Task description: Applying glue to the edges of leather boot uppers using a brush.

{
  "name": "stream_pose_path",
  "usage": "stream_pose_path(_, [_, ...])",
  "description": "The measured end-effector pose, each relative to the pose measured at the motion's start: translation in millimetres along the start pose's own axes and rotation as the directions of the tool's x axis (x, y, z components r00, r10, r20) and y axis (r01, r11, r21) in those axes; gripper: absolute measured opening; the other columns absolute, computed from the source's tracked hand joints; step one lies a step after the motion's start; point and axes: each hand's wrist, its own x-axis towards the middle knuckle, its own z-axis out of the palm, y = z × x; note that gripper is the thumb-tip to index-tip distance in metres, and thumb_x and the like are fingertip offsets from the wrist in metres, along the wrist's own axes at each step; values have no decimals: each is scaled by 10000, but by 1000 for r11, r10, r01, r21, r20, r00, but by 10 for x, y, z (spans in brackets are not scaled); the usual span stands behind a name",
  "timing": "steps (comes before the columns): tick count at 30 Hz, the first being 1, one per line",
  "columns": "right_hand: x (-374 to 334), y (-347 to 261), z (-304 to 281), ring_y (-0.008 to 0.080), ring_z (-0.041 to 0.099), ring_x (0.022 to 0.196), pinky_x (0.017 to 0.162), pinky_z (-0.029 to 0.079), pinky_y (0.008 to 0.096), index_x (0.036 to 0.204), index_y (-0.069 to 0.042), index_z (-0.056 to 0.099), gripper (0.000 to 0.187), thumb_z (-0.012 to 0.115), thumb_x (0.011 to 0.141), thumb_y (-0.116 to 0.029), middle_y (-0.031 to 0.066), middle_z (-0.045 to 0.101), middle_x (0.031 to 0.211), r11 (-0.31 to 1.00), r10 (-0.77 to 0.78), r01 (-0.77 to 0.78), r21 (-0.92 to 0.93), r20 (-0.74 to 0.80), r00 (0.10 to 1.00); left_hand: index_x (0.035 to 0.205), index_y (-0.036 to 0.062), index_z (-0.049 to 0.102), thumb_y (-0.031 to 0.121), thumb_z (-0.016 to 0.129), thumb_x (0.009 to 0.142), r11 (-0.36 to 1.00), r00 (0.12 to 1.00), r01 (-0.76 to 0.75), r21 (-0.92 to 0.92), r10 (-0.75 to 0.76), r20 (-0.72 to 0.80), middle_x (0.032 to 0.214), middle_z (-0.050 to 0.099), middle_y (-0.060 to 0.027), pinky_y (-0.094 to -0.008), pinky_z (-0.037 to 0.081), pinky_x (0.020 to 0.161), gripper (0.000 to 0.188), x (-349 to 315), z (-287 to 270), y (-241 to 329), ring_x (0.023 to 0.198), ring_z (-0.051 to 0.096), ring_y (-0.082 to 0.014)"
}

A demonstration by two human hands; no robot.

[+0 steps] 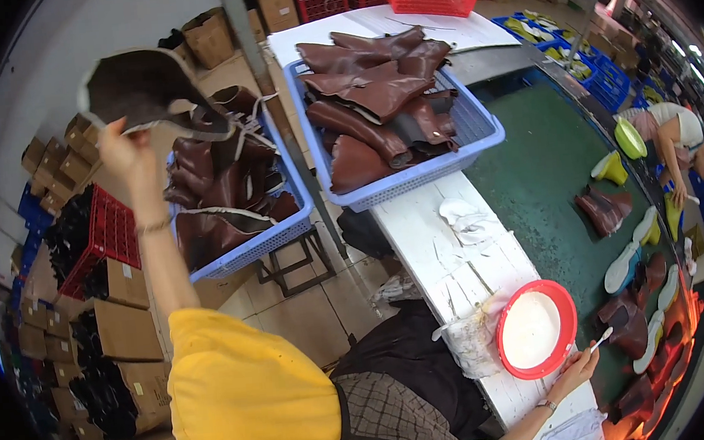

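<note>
My left hand (127, 155), raised at the far left, grips the edge of a brown leather shoe upper (139, 84) with a pale rim. The piece hangs over a blue basket (243, 257) heaped with similar brown uppers (211, 169). At the lower right, my right hand (575, 370) closes round a small white-handled brush (602, 338). That hand is beside a red bowl (569, 306) of white liquid (530, 330), on the white bench (428, 239).
A second blue basket (415, 180) of brown leather pieces stands at the bench's far end. The green conveyor belt (521, 157) carries soles (631, 249) and uppers. A person (676, 132) works across the belt. A metal post (262, 70) rises between the baskets. Cardboard boxes (130, 337) line the left.
</note>
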Motion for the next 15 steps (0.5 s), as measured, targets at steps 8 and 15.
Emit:
stream_pose_path(8, [-1, 81, -49, 12, 379, 501, 421, 254, 208, 904, -49, 675, 388, 477, 1094, -322, -65, 457, 624, 999, 49, -50, -6, -164, 985, 1324, -89, 621, 31, 613, 922, 936, 657, 27, 350, -281, 699, 1144, 725, -95, -242, 541, 871, 420, -1956, 978, 887, 976, 695, -133])
stream_pose_path(15, [-253, -648, -182, 46, 329, 394, 362, 206, 241, 764, -40, 583, 560, 487, 1101, -477, -43, 417, 518, 984, 128, -112, 136, -120, 984, 1371, -61, 616, 48, 590, 939, 865, 1, -76, 495, -497, 868, 1158, 728, -53, -222, 492, 782, 446, -3299, 1912, -135, 903, 609, -52])
